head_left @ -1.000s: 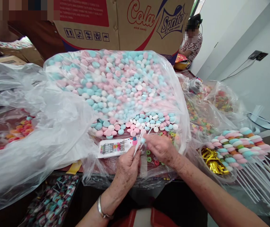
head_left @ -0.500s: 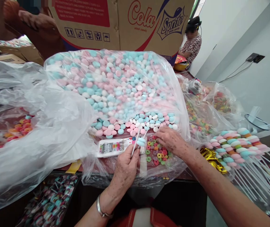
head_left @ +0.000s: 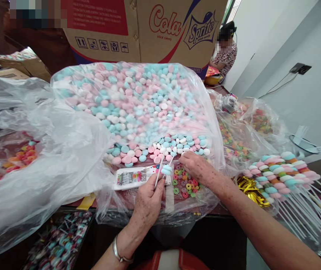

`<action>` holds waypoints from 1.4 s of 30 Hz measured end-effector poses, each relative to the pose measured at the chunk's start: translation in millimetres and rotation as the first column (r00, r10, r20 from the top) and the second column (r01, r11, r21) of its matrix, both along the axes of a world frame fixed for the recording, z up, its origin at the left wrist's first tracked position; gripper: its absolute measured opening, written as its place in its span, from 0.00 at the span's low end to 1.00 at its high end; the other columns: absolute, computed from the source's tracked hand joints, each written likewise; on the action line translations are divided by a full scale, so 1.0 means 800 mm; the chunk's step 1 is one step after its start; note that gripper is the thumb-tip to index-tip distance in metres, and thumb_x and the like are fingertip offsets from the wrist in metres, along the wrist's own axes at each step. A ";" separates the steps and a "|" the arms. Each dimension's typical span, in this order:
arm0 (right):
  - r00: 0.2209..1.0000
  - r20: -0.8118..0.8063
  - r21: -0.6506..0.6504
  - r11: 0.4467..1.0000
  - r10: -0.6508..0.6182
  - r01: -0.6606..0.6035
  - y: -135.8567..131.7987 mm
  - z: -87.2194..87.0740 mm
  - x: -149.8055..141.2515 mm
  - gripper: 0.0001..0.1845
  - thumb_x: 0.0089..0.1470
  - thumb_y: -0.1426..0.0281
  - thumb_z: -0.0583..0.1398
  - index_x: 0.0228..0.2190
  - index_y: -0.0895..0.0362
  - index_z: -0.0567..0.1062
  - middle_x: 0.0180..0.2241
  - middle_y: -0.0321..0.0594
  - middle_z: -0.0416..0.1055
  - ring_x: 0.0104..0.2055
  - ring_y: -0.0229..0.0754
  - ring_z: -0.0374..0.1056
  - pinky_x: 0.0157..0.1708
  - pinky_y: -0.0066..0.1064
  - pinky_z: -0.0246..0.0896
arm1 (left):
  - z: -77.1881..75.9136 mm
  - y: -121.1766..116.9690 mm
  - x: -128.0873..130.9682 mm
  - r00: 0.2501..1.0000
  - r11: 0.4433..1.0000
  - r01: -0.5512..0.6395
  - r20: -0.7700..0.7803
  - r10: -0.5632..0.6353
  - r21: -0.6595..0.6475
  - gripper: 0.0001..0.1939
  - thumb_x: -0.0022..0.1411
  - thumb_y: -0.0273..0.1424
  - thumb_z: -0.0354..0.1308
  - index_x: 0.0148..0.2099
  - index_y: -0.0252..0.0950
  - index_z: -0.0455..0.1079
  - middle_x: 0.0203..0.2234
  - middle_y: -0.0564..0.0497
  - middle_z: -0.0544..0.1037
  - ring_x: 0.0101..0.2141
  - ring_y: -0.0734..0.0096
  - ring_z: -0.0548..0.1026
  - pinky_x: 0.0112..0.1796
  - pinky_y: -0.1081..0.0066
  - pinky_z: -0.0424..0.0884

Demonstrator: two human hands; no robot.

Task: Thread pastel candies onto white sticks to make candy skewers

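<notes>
My left hand (head_left: 148, 200) is closed around thin white sticks (head_left: 160, 170) that carry a pale blue candy (head_left: 166, 170) near their tips. My right hand (head_left: 195, 167) reaches over small coloured ring candies (head_left: 185, 184), its fingers curled down at the edge of the round candies; what it pinches is hidden. A big clear bag (head_left: 138, 105) of pink, blue and white round candies spreads behind both hands. A white printed packet (head_left: 134, 177) lies just left of the sticks.
Finished candy skewers (head_left: 282, 174) lie in a pile at right, beside gold ties (head_left: 252, 189). Crumpled plastic bags (head_left: 36, 150) cover the left. A cardboard box (head_left: 146, 26) stands behind, and a person (head_left: 225, 50) sits far back. Wrapped lollipops (head_left: 59, 242) fill a tray below.
My right hand has moved away from the stick tips to the right and forward, onto the candies. A blue candy now sits on the sticks. My left hand has stayed put.
</notes>
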State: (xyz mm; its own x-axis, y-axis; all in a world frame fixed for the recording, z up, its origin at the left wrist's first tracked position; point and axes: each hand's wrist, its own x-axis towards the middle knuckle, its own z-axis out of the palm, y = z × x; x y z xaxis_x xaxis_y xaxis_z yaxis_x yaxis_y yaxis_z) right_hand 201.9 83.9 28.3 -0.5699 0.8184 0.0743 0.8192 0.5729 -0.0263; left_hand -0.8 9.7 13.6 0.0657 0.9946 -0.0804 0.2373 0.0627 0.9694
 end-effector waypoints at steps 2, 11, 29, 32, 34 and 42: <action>1.000 0.006 -0.021 0.999 0.029 -0.029 0.001 -0.001 -0.001 0.10 0.55 0.82 0.55 0.31 0.57 0.72 0.34 0.41 0.69 0.40 0.43 0.64 0.37 0.30 0.56 | 0.000 0.000 0.000 1.000 1.000 -0.002 0.008 0.002 -0.013 0.12 0.65 0.37 0.48 0.32 0.37 0.64 0.16 0.59 0.66 0.18 0.73 0.63 0.22 0.75 0.59; 0.989 0.145 0.068 0.998 -0.024 0.014 -0.014 0.009 -0.020 0.10 0.55 0.82 0.55 0.36 0.60 0.73 0.36 0.47 0.71 0.42 0.50 0.65 0.42 0.36 0.59 | 0.001 -0.001 -0.001 1.000 1.000 -0.004 -0.030 0.004 0.007 0.12 0.66 0.37 0.48 0.32 0.37 0.65 0.16 0.58 0.66 0.19 0.73 0.63 0.24 0.74 0.59; 0.046 -0.753 -0.656 0.745 -0.656 -0.123 -0.002 0.013 -0.005 0.10 0.43 0.67 0.67 0.31 0.57 0.77 0.23 0.34 0.76 0.25 0.36 0.70 0.26 0.26 0.65 | -0.007 -0.001 -0.003 0.981 0.994 0.088 -0.179 -0.076 0.062 0.14 0.66 0.37 0.47 0.32 0.36 0.67 0.18 0.57 0.65 0.21 0.73 0.62 0.26 0.73 0.57; -0.013 -0.747 -0.652 0.735 -0.665 -0.188 -0.004 0.014 -0.008 0.10 0.41 0.67 0.69 0.30 0.56 0.79 0.24 0.34 0.77 0.25 0.37 0.72 0.28 0.28 0.67 | -0.009 0.000 -0.002 0.981 0.994 0.086 -0.178 -0.074 0.062 0.13 0.65 0.37 0.47 0.33 0.36 0.67 0.17 0.57 0.64 0.20 0.73 0.61 0.25 0.74 0.57; -0.021 -0.757 -0.637 0.745 -0.653 -0.198 -0.003 0.012 -0.007 0.10 0.41 0.67 0.70 0.30 0.55 0.80 0.25 0.34 0.77 0.25 0.36 0.72 0.29 0.29 0.68 | -0.009 0.000 -0.001 0.981 0.995 0.084 -0.180 -0.072 0.059 0.13 0.65 0.37 0.47 0.33 0.36 0.67 0.17 0.57 0.64 0.19 0.73 0.61 0.25 0.74 0.57; 0.256 -0.806 -0.580 0.797 -0.533 -0.168 -0.007 0.009 -0.005 0.10 0.44 0.66 0.69 0.33 0.52 0.83 0.34 0.36 0.79 0.37 0.39 0.72 0.39 0.30 0.66 | -0.008 -0.001 -0.003 0.979 0.993 0.096 -0.186 -0.082 0.066 0.14 0.66 0.37 0.47 0.33 0.36 0.67 0.17 0.57 0.65 0.20 0.73 0.61 0.25 0.73 0.57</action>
State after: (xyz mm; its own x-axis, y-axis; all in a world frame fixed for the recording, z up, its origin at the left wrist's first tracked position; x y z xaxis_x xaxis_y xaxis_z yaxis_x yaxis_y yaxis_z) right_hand 197.8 78.3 35.2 -0.2128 0.9771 -0.0070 0.0878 0.0120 -0.9961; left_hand -3.1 8.8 7.2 0.1456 0.9890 -0.0254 0.4119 -0.0372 0.9105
